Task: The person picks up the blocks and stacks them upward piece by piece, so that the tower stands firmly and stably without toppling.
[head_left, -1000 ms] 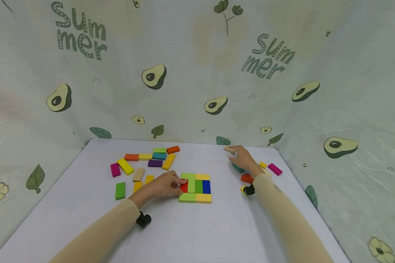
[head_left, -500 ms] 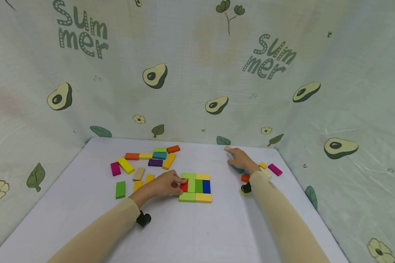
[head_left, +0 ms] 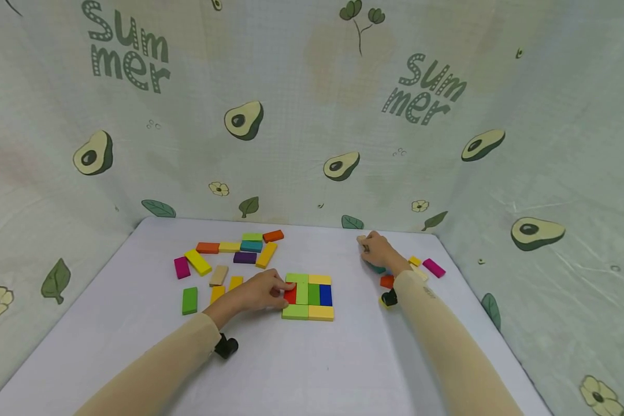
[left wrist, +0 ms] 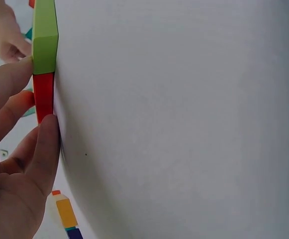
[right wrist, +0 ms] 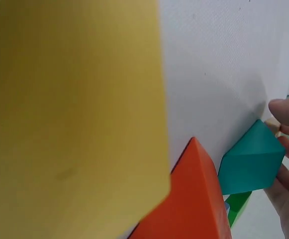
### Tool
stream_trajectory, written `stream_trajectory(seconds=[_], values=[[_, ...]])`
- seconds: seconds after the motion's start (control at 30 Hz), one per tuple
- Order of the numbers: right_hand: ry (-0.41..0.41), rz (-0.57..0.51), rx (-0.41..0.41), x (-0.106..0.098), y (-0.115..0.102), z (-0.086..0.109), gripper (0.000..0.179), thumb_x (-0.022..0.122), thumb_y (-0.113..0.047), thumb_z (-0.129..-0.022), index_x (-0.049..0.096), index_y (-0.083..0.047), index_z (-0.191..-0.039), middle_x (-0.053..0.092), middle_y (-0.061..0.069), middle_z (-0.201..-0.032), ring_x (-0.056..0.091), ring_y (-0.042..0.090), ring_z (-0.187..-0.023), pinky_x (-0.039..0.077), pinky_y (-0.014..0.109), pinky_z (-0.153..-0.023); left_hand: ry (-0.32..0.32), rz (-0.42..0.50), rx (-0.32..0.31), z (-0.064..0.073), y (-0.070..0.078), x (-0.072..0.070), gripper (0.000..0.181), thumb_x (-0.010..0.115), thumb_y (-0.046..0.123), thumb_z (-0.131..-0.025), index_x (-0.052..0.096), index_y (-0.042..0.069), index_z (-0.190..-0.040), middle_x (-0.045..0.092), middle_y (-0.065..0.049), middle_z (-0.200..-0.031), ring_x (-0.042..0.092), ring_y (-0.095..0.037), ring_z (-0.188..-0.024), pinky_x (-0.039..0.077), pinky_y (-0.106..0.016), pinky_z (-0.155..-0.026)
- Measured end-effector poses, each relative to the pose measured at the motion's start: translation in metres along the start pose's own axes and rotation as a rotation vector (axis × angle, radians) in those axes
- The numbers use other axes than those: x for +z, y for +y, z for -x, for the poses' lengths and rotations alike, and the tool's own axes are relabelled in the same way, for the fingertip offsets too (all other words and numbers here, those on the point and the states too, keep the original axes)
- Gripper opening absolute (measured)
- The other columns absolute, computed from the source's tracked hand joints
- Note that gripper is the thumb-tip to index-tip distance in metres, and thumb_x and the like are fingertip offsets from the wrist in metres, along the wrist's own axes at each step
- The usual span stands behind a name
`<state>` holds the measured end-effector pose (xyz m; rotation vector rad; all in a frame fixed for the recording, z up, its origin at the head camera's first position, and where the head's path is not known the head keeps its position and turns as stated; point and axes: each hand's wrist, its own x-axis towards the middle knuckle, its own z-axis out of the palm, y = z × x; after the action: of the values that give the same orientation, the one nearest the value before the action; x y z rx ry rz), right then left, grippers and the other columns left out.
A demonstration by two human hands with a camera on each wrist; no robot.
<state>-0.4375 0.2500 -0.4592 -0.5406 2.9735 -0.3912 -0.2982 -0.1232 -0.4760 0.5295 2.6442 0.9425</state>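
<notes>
In the head view, my left hand (head_left: 260, 290) is at the left side of a flat square of lime, yellow, green and blue blocks. Its thumb and fingers hold the red block (left wrist: 44, 94) in that side, beside a lime block (left wrist: 45, 40) in the left wrist view. At the far right of the table, my right hand (head_left: 381, 252) pinches a small plain wooden block (head_left: 361, 238) between thumb and fingers. Only a sliver of that block shows in the right wrist view. Just below the right hand lies a teal block (right wrist: 253, 164), close to its fingers.
Near my right wrist lie an orange-red block (head_left: 387, 281), a magenta block (head_left: 434, 267) and a few others. Left of the square are several loose blocks, among them a green one (head_left: 189, 301) and a purple one (head_left: 245, 257). A printed cloth backdrop (head_left: 291, 86) stands behind the table.
My right hand has drawn in slightly, its fingers curling more around the wooden block, which has turned and shifted a little nearer. The left hand stays at the red block.
</notes>
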Motion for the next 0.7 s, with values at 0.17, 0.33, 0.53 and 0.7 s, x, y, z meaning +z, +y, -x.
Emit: stream_trajectory(seconds=[0.17,0.33,0.53,0.7], values=[[-0.011,-0.010,0.006,-0.0009,-0.0036,0.0007,0.037,0.065,-0.011,-0.103,0.068,0.002,-0.138,0.053,0.029,-0.144,0.056,0.043,-0.128,0.048,0.057,-0.112,0.001,-0.003,-0.006,-0.0006,0.0001,-0.0004,0.052,0.086,0.031,-0.092,0.069,0.029,-0.141,0.057,0.002,-0.105,0.054,-0.016,-0.098,0.051,-0.030,-0.081],[-0.019,-0.020,-0.020,-0.0043,-0.0091,0.0017,0.040,0.071,-0.010,-0.100,0.067,0.003,-0.137,0.060,0.026,-0.134,0.059,0.036,-0.113,0.051,0.053,-0.108,0.003,-0.015,-0.010,-0.0017,-0.0006,-0.0001,0.052,0.086,0.031,-0.092,0.068,0.029,-0.142,0.057,0.002,-0.104,0.054,-0.017,-0.097,0.051,-0.031,-0.081],[-0.048,0.050,-0.057,-0.0025,-0.0075,0.0003,0.026,0.071,-0.011,-0.100,0.063,0.002,-0.121,0.057,0.028,-0.138,0.057,0.043,-0.126,0.049,0.058,-0.110,0.007,-0.013,-0.012,-0.0012,-0.0013,0.0012,0.053,0.086,0.031,-0.092,0.069,0.030,-0.142,0.058,0.002,-0.103,0.054,-0.017,-0.098,0.050,-0.031,-0.081],[-0.056,0.061,-0.048,-0.0011,-0.0075,-0.0007,0.034,0.071,-0.011,-0.100,0.064,0.004,-0.131,0.059,0.026,-0.137,0.057,0.039,-0.121,0.049,0.054,-0.109,0.014,-0.017,-0.014,-0.0008,0.0001,0.0015,0.052,0.086,0.031,-0.092,0.069,0.030,-0.142,0.058,0.002,-0.103,0.054,-0.018,-0.097,0.050,-0.032,-0.081]])
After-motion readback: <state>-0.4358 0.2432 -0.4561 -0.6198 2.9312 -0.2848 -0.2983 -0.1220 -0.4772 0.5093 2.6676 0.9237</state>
